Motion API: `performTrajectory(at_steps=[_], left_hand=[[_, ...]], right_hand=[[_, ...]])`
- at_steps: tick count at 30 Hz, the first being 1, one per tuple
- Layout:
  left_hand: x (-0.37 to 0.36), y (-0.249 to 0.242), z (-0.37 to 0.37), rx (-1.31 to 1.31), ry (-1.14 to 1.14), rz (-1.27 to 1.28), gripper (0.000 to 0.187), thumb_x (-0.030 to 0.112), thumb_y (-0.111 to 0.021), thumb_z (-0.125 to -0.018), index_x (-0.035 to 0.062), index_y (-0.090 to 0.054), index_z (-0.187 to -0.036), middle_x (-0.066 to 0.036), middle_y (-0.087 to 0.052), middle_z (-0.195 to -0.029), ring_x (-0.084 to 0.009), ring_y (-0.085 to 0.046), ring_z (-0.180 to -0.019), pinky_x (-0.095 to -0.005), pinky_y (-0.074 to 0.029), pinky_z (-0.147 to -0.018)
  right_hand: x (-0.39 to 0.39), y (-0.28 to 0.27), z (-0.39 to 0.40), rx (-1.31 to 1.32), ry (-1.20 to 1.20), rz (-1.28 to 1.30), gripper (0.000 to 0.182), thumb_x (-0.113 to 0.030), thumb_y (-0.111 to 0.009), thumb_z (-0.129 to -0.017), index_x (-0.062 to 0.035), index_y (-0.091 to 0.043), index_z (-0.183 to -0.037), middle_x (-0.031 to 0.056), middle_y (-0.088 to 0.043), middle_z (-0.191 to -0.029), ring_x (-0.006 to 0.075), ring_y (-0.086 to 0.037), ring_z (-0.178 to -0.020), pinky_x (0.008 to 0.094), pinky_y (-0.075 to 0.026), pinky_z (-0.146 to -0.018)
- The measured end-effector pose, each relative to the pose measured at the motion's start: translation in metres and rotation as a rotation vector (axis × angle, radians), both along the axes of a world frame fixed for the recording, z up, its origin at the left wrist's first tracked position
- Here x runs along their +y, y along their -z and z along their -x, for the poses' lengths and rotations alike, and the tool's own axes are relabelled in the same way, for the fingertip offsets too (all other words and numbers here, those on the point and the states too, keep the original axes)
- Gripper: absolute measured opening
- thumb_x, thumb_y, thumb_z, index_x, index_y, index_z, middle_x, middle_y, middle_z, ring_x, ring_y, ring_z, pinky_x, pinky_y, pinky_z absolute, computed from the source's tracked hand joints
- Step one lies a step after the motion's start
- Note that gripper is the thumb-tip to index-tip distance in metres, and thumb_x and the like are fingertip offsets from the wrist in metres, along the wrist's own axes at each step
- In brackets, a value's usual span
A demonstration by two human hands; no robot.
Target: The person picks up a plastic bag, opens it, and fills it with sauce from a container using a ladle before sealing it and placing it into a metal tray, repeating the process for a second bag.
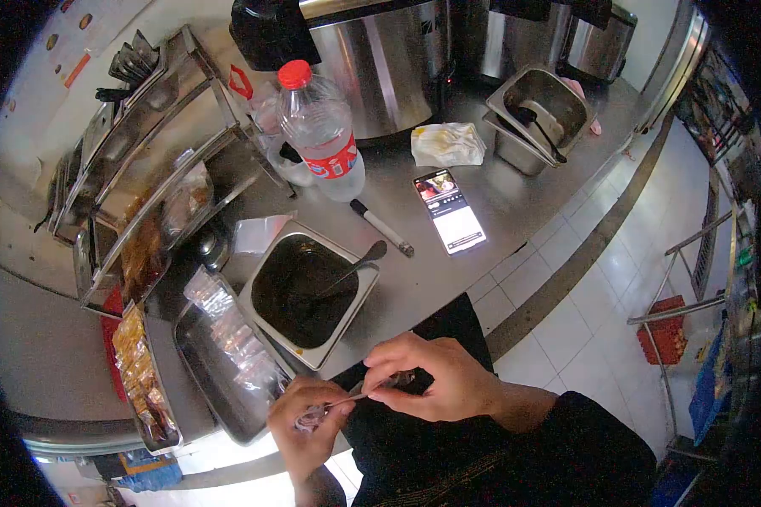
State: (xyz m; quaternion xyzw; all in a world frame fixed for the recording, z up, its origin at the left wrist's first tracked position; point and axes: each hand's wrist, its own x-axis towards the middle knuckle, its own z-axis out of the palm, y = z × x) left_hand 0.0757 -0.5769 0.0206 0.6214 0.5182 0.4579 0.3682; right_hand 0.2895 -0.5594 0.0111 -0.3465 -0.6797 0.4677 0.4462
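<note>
Both my hands are together at the front edge of the steel counter (448, 262). My left hand (306, 422) pinches a small clear plastic bag (313, 416) at its mouth. My right hand (431, 380) grips the other end of the same bag, fingers closed on its twisted neck. Just beyond the hands stands a square steel pan of dark sauce (300, 291) with a spoon (355, 264) resting in it. To the left lies a steel tray (203, 372) with several small filled bags (232, 334).
A phone (448, 211) with its screen lit, a marker pen (382, 228), a clear bottle with a red cap (321, 135) and a crumpled cloth (446, 144) lie on the counter. Large steel cookers (389, 51) stand behind. A steel pan with a ladle (541, 114) sits at the right. Tiled floor (600, 313) lies right.
</note>
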Motion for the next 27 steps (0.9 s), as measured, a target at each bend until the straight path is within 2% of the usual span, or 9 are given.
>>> performTrajectory(at_steps=[3, 6, 9, 12, 18, 24, 26, 27], left_hand=[[-0.003, 0.000, 0.004, 0.050, 0.059, -0.016, 0.015, 0.001, -0.082, -0.071, 0.0018, -0.070, -0.080, -0.011, -0.071, -0.081, -0.0192, -0.065, -0.077, -0.0298, -0.049, -0.070], [-0.005, 0.007, 0.004, -0.166, -0.024, 0.082, 0.015, 0.000, -0.083, -0.071, 0.0020, -0.069, -0.078, -0.011, -0.070, -0.080, -0.0178, -0.064, -0.073, -0.0289, -0.048, -0.066], [-0.006, 0.008, 0.009, -0.185, 0.016, 0.063, 0.016, 0.001, -0.084, -0.070, 0.0026, -0.069, -0.076, -0.011, -0.070, -0.079, -0.0164, -0.062, -0.069, -0.0285, -0.046, -0.064], [-0.008, 0.008, 0.013, -0.013, 0.054, -0.050, 0.016, 0.001, -0.084, -0.070, 0.0032, -0.070, -0.076, -0.011, -0.070, -0.078, -0.0158, -0.062, -0.067, -0.0270, -0.044, -0.061], [-0.017, 0.002, 0.013, -0.024, 0.005, 0.063, 0.015, 0.003, -0.084, -0.071, 0.0048, -0.071, -0.076, -0.009, -0.070, -0.076, -0.0162, -0.062, -0.066, -0.0261, -0.045, -0.058], [-0.023, 0.010, 0.024, 0.055, -0.004, -0.097, 0.012, 0.007, -0.083, -0.075, 0.0039, -0.072, -0.080, -0.008, -0.070, -0.074, -0.0160, -0.061, -0.064, -0.0261, -0.044, -0.058], [-0.029, 0.007, 0.029, 0.029, -0.090, -0.040, 0.021, 0.015, -0.086, -0.071, 0.0030, -0.069, -0.074, -0.009, -0.067, -0.070, -0.0162, -0.058, -0.063, -0.0284, -0.041, -0.060], [-0.031, 0.004, 0.030, 0.017, -0.132, -0.010, 0.027, 0.020, -0.088, -0.068, 0.0026, -0.067, -0.071, -0.009, -0.066, -0.068, -0.0164, -0.056, -0.062, -0.0295, -0.039, -0.060]], right_hand=[[0.000, -0.002, 0.001, -0.002, 0.002, 0.042, 0.046, -0.011, -0.074, -0.086, -0.0041, -0.048, -0.124, 0.0092, -0.074, -0.100, 0.0227, -0.072, -0.097, 0.0337, -0.055, -0.084], [0.001, -0.003, -0.001, 0.003, 0.010, 0.026, 0.049, -0.010, -0.078, -0.084, -0.0023, -0.048, -0.121, 0.0081, -0.076, -0.099, 0.0187, -0.073, -0.094, 0.0298, -0.055, -0.084], [0.002, -0.004, 0.000, 0.014, -0.004, 0.020, 0.052, -0.010, -0.078, -0.084, -0.0029, -0.048, -0.125, 0.0081, -0.076, -0.099, 0.0186, -0.073, -0.094, 0.0296, -0.055, -0.084], [0.003, -0.007, 0.002, 0.017, -0.050, 0.062, 0.053, -0.010, -0.078, -0.084, -0.0033, -0.047, -0.128, 0.0080, -0.076, -0.099, 0.0188, -0.073, -0.094, 0.0298, -0.055, -0.085], [0.006, -0.002, 0.003, 0.045, -0.137, 0.081, 0.058, -0.011, -0.074, -0.087, -0.0078, -0.044, -0.136, 0.0089, -0.075, -0.097, 0.0223, -0.073, -0.093, 0.0335, -0.056, -0.084], [0.004, 0.002, 0.016, 0.095, -0.223, 0.162, 0.056, -0.014, -0.073, -0.090, -0.0076, -0.044, -0.137, 0.0114, -0.073, -0.103, 0.0235, -0.072, -0.095, 0.0355, -0.055, -0.083], [0.005, 0.007, 0.024, 0.114, -0.242, 0.176, 0.049, -0.016, -0.071, -0.091, -0.0068, -0.049, -0.133, 0.0127, -0.072, -0.105, 0.0250, -0.072, -0.095, 0.0365, -0.055, -0.083], [0.006, 0.013, 0.027, 0.077, -0.263, 0.147, 0.044, -0.016, -0.073, -0.090, -0.0065, -0.053, -0.129, 0.0115, -0.072, -0.105, 0.0231, -0.072, -0.095, 0.0352, -0.055, -0.083]])
